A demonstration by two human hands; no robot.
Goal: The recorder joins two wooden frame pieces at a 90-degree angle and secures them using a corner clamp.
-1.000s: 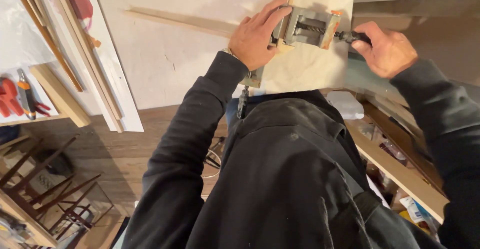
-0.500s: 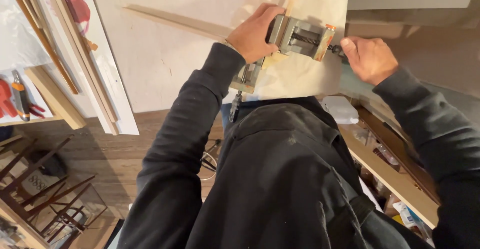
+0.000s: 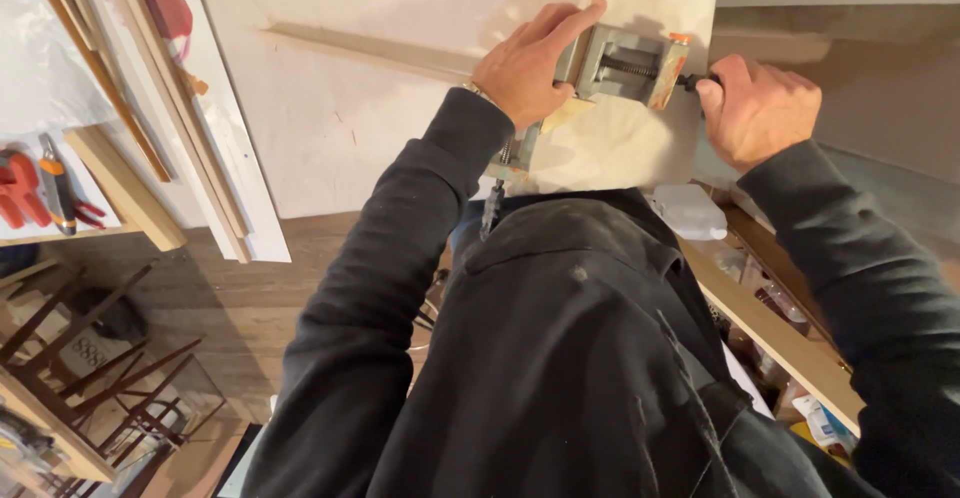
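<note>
A grey metal clamp (image 3: 625,63) sits on the upper part of a pale wooden board (image 3: 640,128), its threaded screw lying across the open frame and an orange piece at its right end. The left hand (image 3: 530,63) lies on the clamp's left side, fingers stretched over the top edge and thumb low against the board, a loose flat grip that steadies rather than pinches. The right hand (image 3: 755,108) is at the clamp's right end, its grip pressed together in a fist around the dark handle (image 3: 690,81) that sticks out of the screw. Both arms wear black sleeves, and the black jacket (image 3: 580,358) fills the lower middle of the view. A second metal tool (image 3: 505,163) shows just under the board's lower left corner, partly hidden. Behind the board spreads a whitish tabletop (image 3: 350,108) with a thin wooden strip (image 3: 370,50) lying across it. Well to the left, long wooden slats (image 3: 180,108) lean together, and red pliers (image 3: 20,188) lie on a shelf. To the right, near the right sleeve, lies a small white plastic box (image 3: 690,210).
</note>
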